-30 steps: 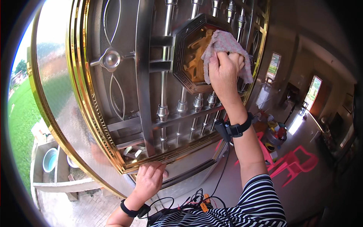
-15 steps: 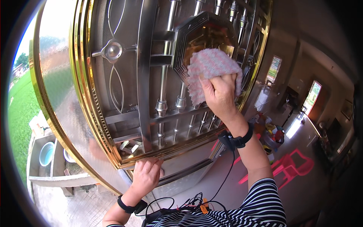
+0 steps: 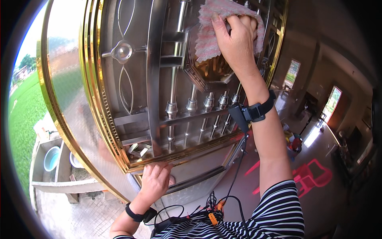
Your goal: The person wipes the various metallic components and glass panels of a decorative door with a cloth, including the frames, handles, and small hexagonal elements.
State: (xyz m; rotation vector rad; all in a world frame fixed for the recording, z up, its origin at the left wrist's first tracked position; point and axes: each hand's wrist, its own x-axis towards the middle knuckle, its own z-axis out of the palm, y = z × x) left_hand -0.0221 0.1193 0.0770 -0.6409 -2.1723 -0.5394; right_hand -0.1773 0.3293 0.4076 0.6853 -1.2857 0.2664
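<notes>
Nearest, the left hand (image 3: 156,181) lies flat and unclenched, fingers spread on the gold-trimmed lower rail of the polished steel door panel (image 3: 131,87). Farther up, the right hand (image 3: 238,40) grips a pink checked cleaning cloth (image 3: 209,36), pressing it against the door's hexagonal ornament (image 3: 213,71)

The pink cloth (image 3: 223,28) is cut off by the top edge. It hides the upper part of the door's hexagonal panel (image 3: 211,71). Behind the cloth, the right hand's (image 3: 238,40) fingertips cannot be seen.
</notes>
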